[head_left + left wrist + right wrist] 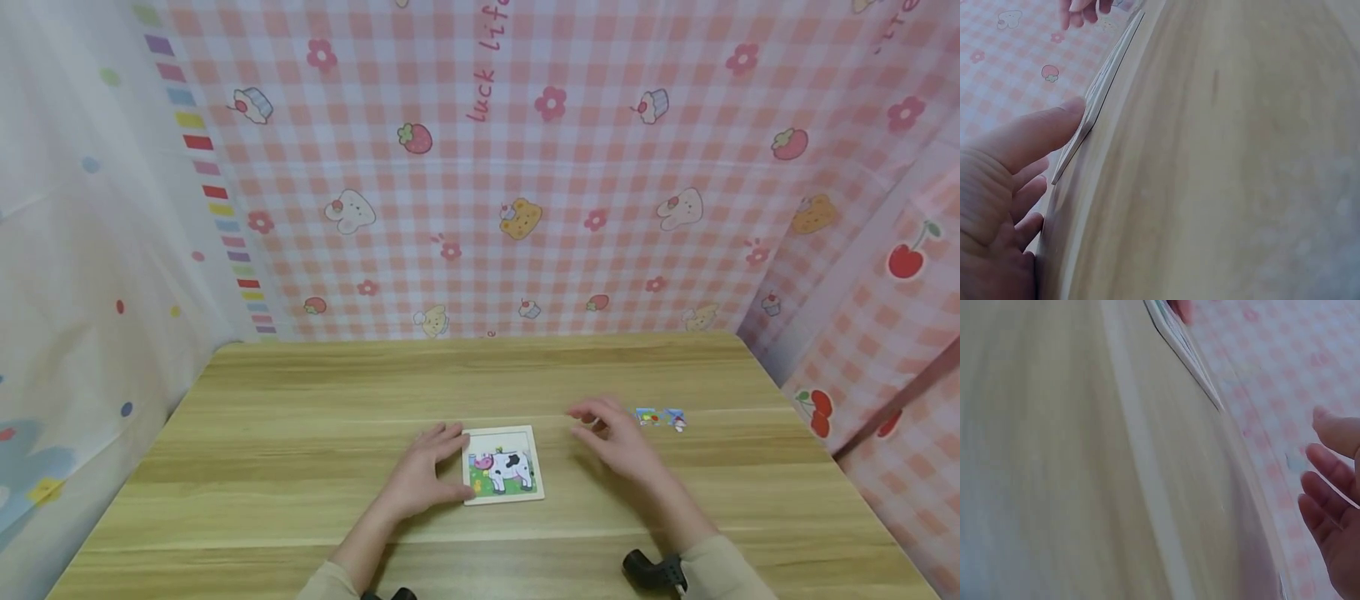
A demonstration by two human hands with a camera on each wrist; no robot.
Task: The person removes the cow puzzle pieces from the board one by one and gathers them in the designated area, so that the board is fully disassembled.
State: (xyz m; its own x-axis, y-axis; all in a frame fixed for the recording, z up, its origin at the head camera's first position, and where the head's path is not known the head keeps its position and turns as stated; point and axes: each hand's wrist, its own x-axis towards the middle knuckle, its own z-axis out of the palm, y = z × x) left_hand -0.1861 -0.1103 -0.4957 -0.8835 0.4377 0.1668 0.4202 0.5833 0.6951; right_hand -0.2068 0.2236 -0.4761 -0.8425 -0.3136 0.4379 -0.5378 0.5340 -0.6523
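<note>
The patterned cloth (pixel 600 175) is the largest thing and fills the upper half of the head view, probably hung there to close off the space behind. Below it, the wooden tabletop (pixel 300 500) spreads across the lower part of the frame, giving the work a flat support. Next come the two hands. The left hand (pixel 420 475), at lower centre, has its thumb and fingers spread apart along the left side of the puzzle board, the thumb touching near its lower left corner and the fingers near its upper left one; I judge that this is for keeping the board from sliding. The right hand (pixel 618 442), right of centre, is loosely bent, holds nothing that I can see, and stands between the board and the loose pieces, a place which seems convenient for both. The puzzle board (pixel 501 442) lies flat at lower centre, its cow picture (pixel 512 471) occupying the lower part while a pale strip is above. The smallest things, a few loose puzzle pieces (pixel 647 416), lie close together farther right, perhaps set aside within easy reach.
</note>
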